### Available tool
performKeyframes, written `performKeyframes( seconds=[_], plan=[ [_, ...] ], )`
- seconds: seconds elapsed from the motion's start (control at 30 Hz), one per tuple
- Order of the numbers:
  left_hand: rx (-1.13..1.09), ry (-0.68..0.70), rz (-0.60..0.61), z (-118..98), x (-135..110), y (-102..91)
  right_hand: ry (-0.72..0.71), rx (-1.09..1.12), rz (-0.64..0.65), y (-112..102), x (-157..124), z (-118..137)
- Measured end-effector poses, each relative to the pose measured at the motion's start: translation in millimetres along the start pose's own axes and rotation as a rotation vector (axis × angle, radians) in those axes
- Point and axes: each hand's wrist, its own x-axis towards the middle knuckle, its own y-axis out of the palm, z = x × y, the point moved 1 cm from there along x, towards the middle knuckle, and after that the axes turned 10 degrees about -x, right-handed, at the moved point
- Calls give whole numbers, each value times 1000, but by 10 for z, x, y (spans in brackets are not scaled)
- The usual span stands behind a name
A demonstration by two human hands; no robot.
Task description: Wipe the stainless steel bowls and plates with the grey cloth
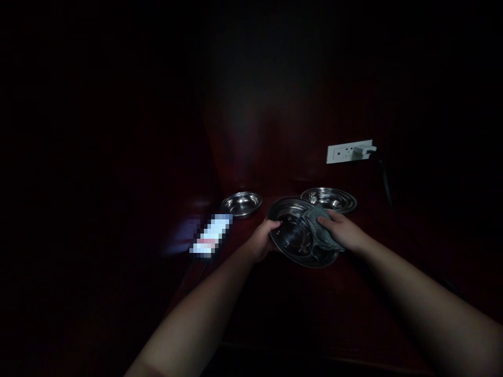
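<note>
The scene is very dark. My left hand (264, 238) grips the left rim of a round steel plate (293, 235), which is tilted up toward me. My right hand (342, 230) presses a grey-green cloth (320, 225) against the plate's right side, fingers closed over the cloth. Both forearms reach in from the bottom of the view.
A small steel bowl (241, 203) sits to the left on the dark reddish table (275, 293), another steel plate (329, 199) behind. A lit phone (210, 236) with a cable lies at the left. A white wall socket (349, 152) with a plug is at the back right.
</note>
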Motion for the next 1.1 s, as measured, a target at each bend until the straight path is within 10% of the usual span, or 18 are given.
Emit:
performKeyframes(
  seconds=[0.73, 1.1],
  plan=[
    [48, -255, 102, 34, -19, -21, -200, -185, 88, -31, -5, 8],
    [61, -230, -44, 15, -29, 45, -240, -234, 68, -9, -23, 40]
  ],
)
